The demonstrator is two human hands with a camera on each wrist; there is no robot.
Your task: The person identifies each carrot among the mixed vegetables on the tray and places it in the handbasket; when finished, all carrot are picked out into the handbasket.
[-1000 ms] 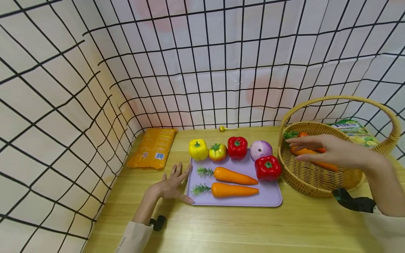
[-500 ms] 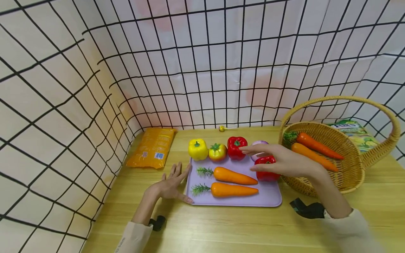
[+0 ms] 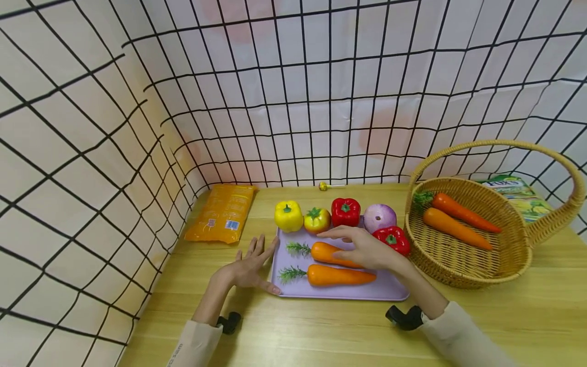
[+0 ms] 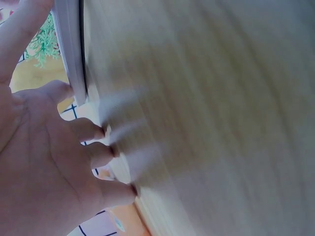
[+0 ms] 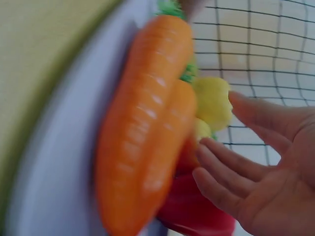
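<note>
A lilac tray (image 3: 390,290) holds two orange carrots with green tops, the far carrot (image 3: 323,252) and the near carrot (image 3: 341,276). My right hand (image 3: 367,248) hovers over the far carrot, fingers extended and holding nothing. In the right wrist view its fingers (image 5: 231,167) stand apart from the carrots. My left hand (image 3: 247,269) is spread at the tray's left edge, its thumb at the near corner; in the left wrist view the fingertips (image 4: 129,192) rest on the table. Along the tray's far side lie a yellow pepper (image 3: 288,216), a tomato (image 3: 317,220), red peppers (image 3: 346,211) and an onion (image 3: 379,217).
To the right stands a wicker basket (image 3: 468,272) with a tall handle, two carrots (image 3: 458,229) inside. A green packet (image 3: 523,196) lies behind it. An orange packet (image 3: 222,214) lies back left, and a lollipop (image 3: 323,186) near the grid-patterned wall.
My right hand has moved left from above the basket, past the red pepper, to over the far carrot. My left hand has stayed at the tray's edge.
</note>
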